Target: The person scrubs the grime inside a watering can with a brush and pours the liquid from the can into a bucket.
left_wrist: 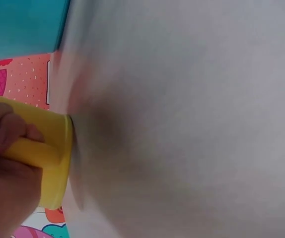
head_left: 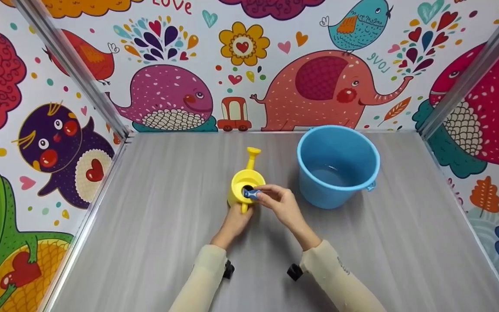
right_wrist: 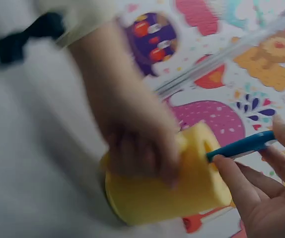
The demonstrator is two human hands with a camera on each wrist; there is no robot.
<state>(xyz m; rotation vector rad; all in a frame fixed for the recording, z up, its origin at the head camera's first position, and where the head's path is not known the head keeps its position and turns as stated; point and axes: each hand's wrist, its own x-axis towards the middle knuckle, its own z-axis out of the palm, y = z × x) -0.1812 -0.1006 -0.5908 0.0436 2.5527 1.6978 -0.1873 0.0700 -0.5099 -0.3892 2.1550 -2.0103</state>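
Note:
A small yellow watering can (head_left: 235,193) stands at the middle of the tabletop, its spout pointing away from me. My left hand (head_left: 236,220) grips its handle from the near side; in the left wrist view, curled fingers (left_wrist: 7,130) wrap the yellow handle. Between the thumb and fingers of my right hand (head_left: 283,204) is a slim blue stick-like piece with white markings (right_wrist: 244,145). One end of it is right at the opening in the can's top. Its exact kind I cannot tell.
A light blue bucket (head_left: 327,197) stands to the right of the watering can, with some clear liquid visible at its bottom. Walls printed with cartoon animals (head_left: 314,99) enclose the grey tabletop (head_left: 158,216) at the back and both sides, with metal posts (head_left: 461,71) at the corners.

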